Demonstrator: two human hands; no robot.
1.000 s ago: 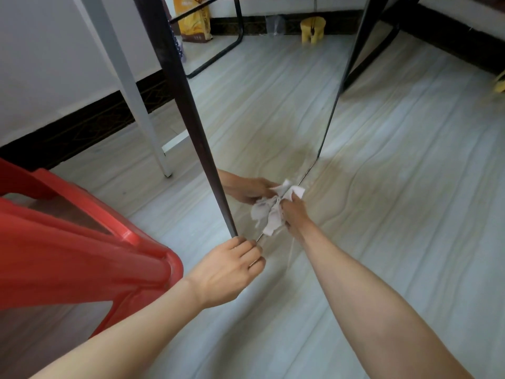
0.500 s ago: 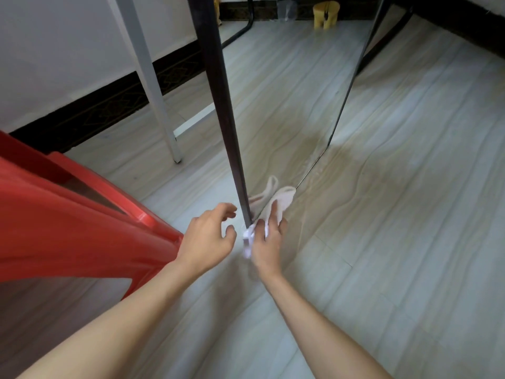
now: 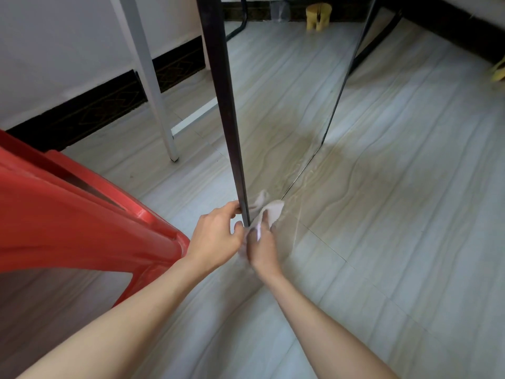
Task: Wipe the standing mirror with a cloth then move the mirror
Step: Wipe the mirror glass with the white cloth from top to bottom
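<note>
The standing mirror (image 3: pixel 278 105) rests on the floor (image 3: pixel 396 214), its black frame edge rising from the lower left corner. The left hand (image 3: pixel 218 236) curls its fingers and thumb round that frame edge just above the floor. The right hand's (image 3: pixel 261 248) grip pinches a white cloth (image 3: pixel 272 212) against the glass at the bottom corner. A red plastic chair (image 3: pixel 68 214) stands left; a yellow stool (image 3: pixel 318 12) sits far back. No writing is readable.

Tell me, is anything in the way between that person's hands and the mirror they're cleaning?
Nothing visible. The left hand already grips the mirror at its dark frame's bottom corner. The right hand holds the cloth against the glass there. The red chair stands close by on the left.
</note>
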